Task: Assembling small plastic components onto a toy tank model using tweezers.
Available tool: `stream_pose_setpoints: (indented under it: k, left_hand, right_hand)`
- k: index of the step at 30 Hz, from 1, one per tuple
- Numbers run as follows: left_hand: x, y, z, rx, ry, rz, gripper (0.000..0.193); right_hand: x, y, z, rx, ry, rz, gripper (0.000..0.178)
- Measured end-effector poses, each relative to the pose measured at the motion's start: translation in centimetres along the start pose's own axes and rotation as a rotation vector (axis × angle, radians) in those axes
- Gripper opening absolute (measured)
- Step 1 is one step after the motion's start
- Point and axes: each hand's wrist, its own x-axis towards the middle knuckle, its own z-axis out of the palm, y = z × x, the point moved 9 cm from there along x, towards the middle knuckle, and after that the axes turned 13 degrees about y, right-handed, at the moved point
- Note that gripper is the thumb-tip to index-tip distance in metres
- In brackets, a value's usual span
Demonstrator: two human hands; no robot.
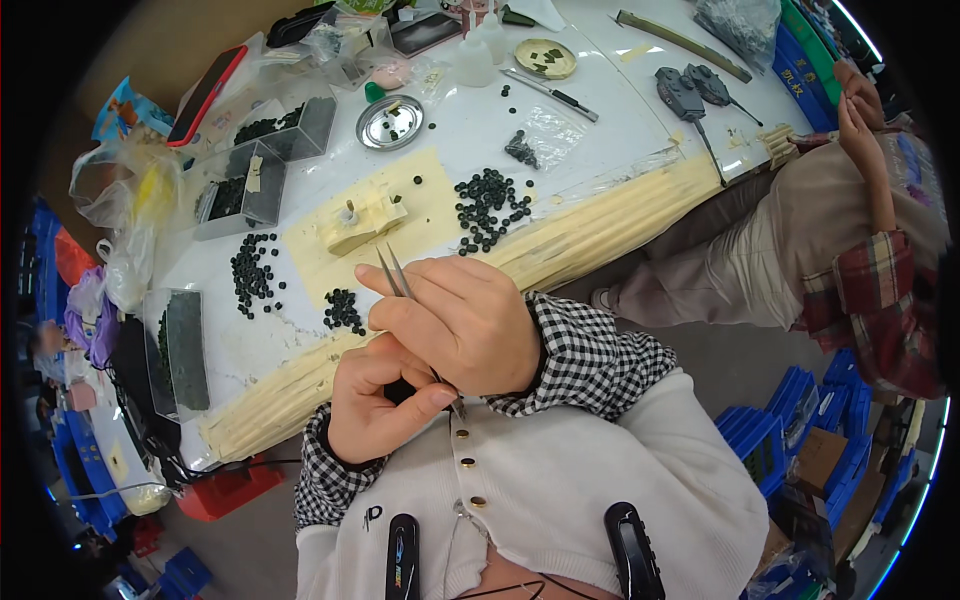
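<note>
My right hand (465,325) is closed around metal tweezers (393,273), whose two slim points stick out past the fingers toward the table and stand apart. Just below it, my left hand (372,405) has thumb and fingers pinched together near the tweezers' other end. Something dark shows between the hands, too hidden to name. Beyond my fingers, a cream-coloured block (362,226) with a small upright peg rests on a pale yellow sheet (432,178). Small black round parts lie in a heap (343,312) nearest my hands, with a larger pile (487,208) to the right and another (254,274) to the left.
Clear bins (262,190) of dark parts stand at left, beside a phone (208,95) with a red edge. A round metal dish (390,122), a craft knife (548,94) and grey turret models (680,93) lie farther back. Another person's hands (858,110) show at right.
</note>
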Motion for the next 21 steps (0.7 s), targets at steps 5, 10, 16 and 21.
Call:
stream_pose_setpoints:
  k: [5,10,16,21]
  left_hand:
    - [-0.4,-0.3,-0.6,-0.023,0.052,-0.073,0.018]
    - [-0.3,0.4,-0.2,-0.021,0.043,-0.065,0.02]
    - [-0.3,0.6,0.3,0.015,-0.036,-0.006,0.024]
    - [-0.3,0.7,1.3,0.014,-0.116,0.043,0.015]
  right_hand:
    - [0.1,-0.5,0.3,0.066,0.015,-0.007,0.023]
    - [0.1,-0.4,-0.2,0.124,0.025,0.011,0.025]
    - [-0.4,-0.5,-0.3,0.15,0.019,-0.002,0.024]
    - [-0.7,0.2,-1.0,0.183,0.018,-0.007,0.024]
